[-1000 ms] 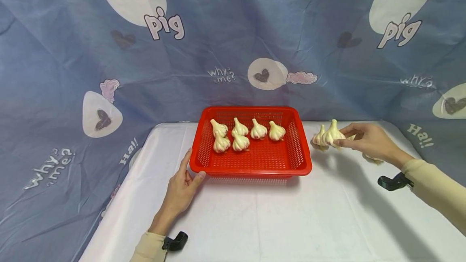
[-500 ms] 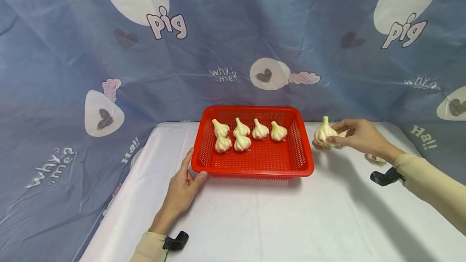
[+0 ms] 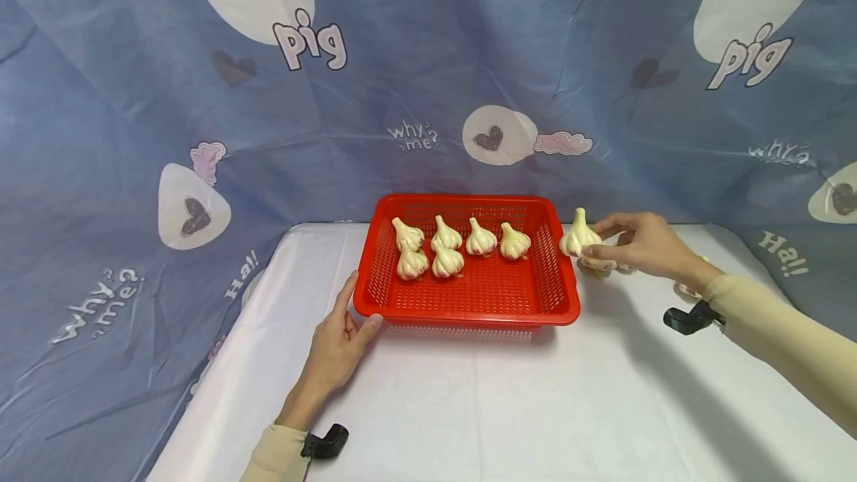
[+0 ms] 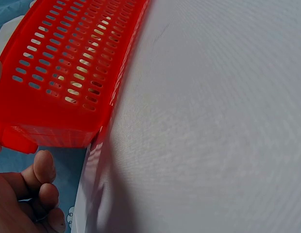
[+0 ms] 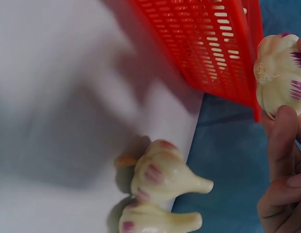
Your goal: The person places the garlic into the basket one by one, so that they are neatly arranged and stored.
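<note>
My right hand [image 3: 646, 245] pinches a garlic bulb [image 3: 579, 235] between thumb and fingers, its stem pointing up. The bulb is level with the right rim of a red plastic basket [image 3: 462, 316], just outside it. In the right wrist view, this held garlic bulb [image 5: 279, 73] shows its root end and purple streaks. Several garlic bulbs [image 3: 480, 238] stand inside the basket, toward its back and left. My left hand [image 3: 335, 348] holds the basket's front left corner, thumb at the front and index finger along the side. Its other fingers [image 4: 44, 167] are curled below the rim.
More garlic bulbs [image 5: 158, 172] lie on the white-covered table [image 3: 482, 400] right of the basket, partly hidden by the right hand in the head view. A blue printed cloth [image 3: 402, 58] hangs behind the table's far edge.
My right hand has carried the garlic bulb leftward, from above the bulbs on the table to the basket's right rim. The left hand and the basket stay in place.
</note>
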Demonstrator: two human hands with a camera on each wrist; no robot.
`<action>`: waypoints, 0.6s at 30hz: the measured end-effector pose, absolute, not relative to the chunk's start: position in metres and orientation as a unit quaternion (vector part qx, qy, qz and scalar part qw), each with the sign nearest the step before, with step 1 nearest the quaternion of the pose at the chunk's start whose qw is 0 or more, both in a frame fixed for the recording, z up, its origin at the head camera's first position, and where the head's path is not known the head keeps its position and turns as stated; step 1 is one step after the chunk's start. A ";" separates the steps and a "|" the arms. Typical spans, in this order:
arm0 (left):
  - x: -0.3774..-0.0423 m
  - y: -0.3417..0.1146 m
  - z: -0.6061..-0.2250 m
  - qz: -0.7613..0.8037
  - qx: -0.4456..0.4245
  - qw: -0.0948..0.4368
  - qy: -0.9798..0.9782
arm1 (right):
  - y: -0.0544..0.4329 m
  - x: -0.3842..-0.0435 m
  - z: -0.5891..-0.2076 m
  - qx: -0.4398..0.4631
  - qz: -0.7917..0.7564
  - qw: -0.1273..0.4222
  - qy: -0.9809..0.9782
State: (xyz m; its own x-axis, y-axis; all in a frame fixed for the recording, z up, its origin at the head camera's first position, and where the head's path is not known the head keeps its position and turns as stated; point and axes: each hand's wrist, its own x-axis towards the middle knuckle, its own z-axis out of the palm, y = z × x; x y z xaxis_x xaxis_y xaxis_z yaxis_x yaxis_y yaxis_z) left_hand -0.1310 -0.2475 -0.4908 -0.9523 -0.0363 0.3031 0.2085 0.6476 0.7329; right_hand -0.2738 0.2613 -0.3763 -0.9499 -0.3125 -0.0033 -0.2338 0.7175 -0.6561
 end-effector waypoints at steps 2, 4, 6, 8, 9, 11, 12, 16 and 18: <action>-0.131 -0.247 -0.490 -0.418 -0.049 0.146 -0.895 | 0.257 -0.275 -0.375 -0.154 -0.347 0.059 0.923; -0.130 -0.247 -0.490 -0.418 -0.050 0.144 -0.896 | 0.255 -0.276 -0.374 -0.167 -0.339 0.056 0.924; -0.131 -0.247 -0.490 -0.417 -0.051 0.143 -0.896 | 0.253 -0.278 -0.374 -0.176 -0.334 0.049 0.925; -0.131 -0.247 -0.490 -0.415 -0.051 0.143 -0.897 | 0.251 -0.280 -0.374 -0.185 -0.328 0.043 0.925; -0.131 -0.247 -0.490 -0.414 -0.051 0.143 -0.897 | 0.250 -0.281 -0.373 -0.189 -0.325 0.038 0.926; -0.131 -0.247 -0.490 -0.414 -0.050 0.144 -0.898 | 0.247 -0.282 -0.373 -0.193 -0.320 0.034 0.927; -0.131 -0.247 -0.490 -0.413 -0.050 0.144 -0.898 | 0.246 -0.283 -0.372 -0.195 -0.319 0.034 0.927; -0.130 -0.248 -0.490 -0.412 -0.049 0.144 -0.898 | 0.240 -0.285 -0.371 -0.195 -0.316 0.039 0.927; -0.129 -0.248 -0.489 -0.411 -0.050 0.146 -0.899 | 0.236 -0.285 -0.370 -0.194 -0.317 0.042 0.927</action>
State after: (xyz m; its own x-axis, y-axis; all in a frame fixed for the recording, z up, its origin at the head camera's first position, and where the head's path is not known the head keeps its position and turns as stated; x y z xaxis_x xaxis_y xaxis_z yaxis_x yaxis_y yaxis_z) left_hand -0.1294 -0.2476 -0.4893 -0.9526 -0.0297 0.3029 0.2097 0.6571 0.7240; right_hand -0.2849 0.2362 -0.3704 -0.9213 -0.3864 0.0445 -0.3328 0.7240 -0.6042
